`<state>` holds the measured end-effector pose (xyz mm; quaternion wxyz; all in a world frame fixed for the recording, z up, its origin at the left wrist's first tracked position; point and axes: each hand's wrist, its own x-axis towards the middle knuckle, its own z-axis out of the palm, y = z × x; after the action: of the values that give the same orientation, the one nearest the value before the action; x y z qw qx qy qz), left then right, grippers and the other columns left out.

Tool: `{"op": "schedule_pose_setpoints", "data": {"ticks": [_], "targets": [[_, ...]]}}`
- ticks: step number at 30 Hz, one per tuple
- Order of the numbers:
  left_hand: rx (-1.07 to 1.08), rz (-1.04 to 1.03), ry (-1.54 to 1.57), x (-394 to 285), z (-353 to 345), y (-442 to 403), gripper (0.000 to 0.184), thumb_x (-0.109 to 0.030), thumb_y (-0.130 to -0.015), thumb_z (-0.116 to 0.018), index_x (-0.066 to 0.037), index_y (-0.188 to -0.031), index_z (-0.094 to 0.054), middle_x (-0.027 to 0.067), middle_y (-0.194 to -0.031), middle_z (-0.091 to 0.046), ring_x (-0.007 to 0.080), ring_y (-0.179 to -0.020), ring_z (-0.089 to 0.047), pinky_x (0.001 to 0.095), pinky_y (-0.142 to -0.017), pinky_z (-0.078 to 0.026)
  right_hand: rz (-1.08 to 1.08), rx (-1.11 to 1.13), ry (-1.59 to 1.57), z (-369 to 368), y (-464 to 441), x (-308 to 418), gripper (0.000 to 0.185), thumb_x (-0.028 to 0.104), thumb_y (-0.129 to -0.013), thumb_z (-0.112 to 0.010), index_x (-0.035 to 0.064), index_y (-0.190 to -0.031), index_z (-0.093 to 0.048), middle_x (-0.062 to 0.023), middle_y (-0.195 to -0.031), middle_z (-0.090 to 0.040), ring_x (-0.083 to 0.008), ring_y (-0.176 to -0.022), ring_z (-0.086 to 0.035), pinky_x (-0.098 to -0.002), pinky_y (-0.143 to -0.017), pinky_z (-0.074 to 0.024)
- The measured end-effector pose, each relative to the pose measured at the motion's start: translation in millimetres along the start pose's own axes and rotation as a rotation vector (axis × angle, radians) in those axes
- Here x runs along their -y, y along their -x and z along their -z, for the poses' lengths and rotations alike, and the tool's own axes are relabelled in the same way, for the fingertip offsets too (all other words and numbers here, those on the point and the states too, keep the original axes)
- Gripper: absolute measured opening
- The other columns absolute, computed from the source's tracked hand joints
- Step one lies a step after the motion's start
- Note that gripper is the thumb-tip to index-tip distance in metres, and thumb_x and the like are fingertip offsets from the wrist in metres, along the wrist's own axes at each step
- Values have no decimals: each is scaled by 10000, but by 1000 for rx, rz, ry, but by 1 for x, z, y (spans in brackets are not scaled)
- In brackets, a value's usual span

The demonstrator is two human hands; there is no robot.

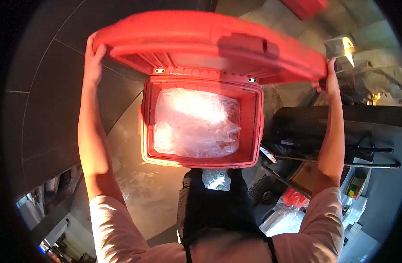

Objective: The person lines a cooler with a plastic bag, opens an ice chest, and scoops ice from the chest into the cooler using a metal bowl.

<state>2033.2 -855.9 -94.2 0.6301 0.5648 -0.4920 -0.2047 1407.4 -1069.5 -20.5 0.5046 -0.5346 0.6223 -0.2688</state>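
Note:
A red cooler box [145, 127] stands on the floor in front of my legs, its hinged lid [174, 33] raised. My left hand [94, 59] grips the lid's left end, thumb on the near side. At the opposite end, my right hand [330, 81] is closed round the lid's edge, with some fingertips showing beneath it. Crumpled clear plastic [196, 127] fills much of the box, brightly lit in its middle; what lies under it cannot be made out. Two small metal hinge plates show along the lid's lower edge.
Dark panels [56, 87] rise at the left. On the right, a dark shelf or bench [341, 115], metal bars [363, 165] and a red-and-clear plastic bag [293, 206] lie close to my right arm. Grey floor [144, 197] shows around the box.

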Motion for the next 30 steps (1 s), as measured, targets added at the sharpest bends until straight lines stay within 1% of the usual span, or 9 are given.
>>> {"op": "schedule_pose_setpoints", "data": {"ticks": [4,9,15,17,19,21,24,25,30], "targets": [[-163,112,52,42,-21,-46,565,-428,-921,-570,-36,-1301,-424,66,-1235,-529,167,-1144,-485,320,-1011,-354,151,-116,-215,-2,-36,-27,861,817,-806,-298,107,-1248,-504,-104,-1067,-601,-152,-716,-586,-274,-569,-426],[-131,108,36,52,-31,-85,653,-506,-896,-573,-13,-1301,-433,88,-1256,-530,185,-1167,-483,323,-1018,-356,14,-267,-313,-14,-36,-108,921,798,-814,-335,159,-1472,-258,-158,-1294,-456,-156,-783,-530,-314,-646,-456],[-235,178,93,55,-54,-107,662,-521,-881,-586,-16,-1294,-471,90,-1258,-543,179,-1134,-519,322,-988,-398,-276,-242,-156,-42,6,-225,843,747,-834,-405,127,-1405,-382,-105,-1099,-510,-175,-800,-507,-308,-612,-444],[-199,180,134,57,-52,-109,648,-512,-889,-579,-20,-1296,-470,86,-1251,-547,177,-1140,-516,329,-992,-397,-413,-125,-158,-44,29,-295,905,790,-768,-462,188,-1433,-338,-138,-1331,-437,-193,-950,-512,-310,-670,-450],[-131,153,126,73,-35,-116,624,-507,-908,-549,-17,-1287,-478,79,-1251,-546,184,-1146,-514,334,-994,-397,-629,-268,-205,-65,73,-356,871,779,-772,-476,173,-1389,-381,-116,-1328,-449,-233,-1083,-482,-400,-781,-455],[-136,136,101,80,-25,-118,609,-506,-925,-511,-23,-1295,-477,84,-1275,-537,204,-1165,-509,345,-1004,-393,-596,-415,-447,-80,124,-475,963,824,-729,-462,163,-1418,-334,-136,-1458,-318,-305,-1312,-335,-562,-1059,-250],[-270,152,176,63,-45,-102,560,-465,-965,-442,-31,-1318,-455,83,-1323,-509,223,-1206,-488,359,-1033,-370,-1236,-657,-1007,-136,209,-484,1078,840,-705,-462,99,-1458,-249,-143,-1493,-255,-336,-1323,-312,-597,-1053,-252],[-286,168,195,54,-53,-96,565,-475,-973,-412,-32,-1321,-455,83,-1326,-506,216,-1217,-476,358,-1046,-355,-1123,-660,-1310,-161,228,-494,1050,870,-691,-397,165,-1453,-247,-186,-1509,-212,-428,-1347,-266,-640,-1064,-210],[-340,141,179,51,-62,-97,604,-516,-964,-401,-37,-1330,-445,79,-1332,-499,216,-1228,-464,355,-1052,-347,-615,-353,-1575,-223,234,-502,932,841,-718,-350,207,-1400,-402,-58,-1483,-351,-344,-1334,-348,-612,-1061,-277]]}}
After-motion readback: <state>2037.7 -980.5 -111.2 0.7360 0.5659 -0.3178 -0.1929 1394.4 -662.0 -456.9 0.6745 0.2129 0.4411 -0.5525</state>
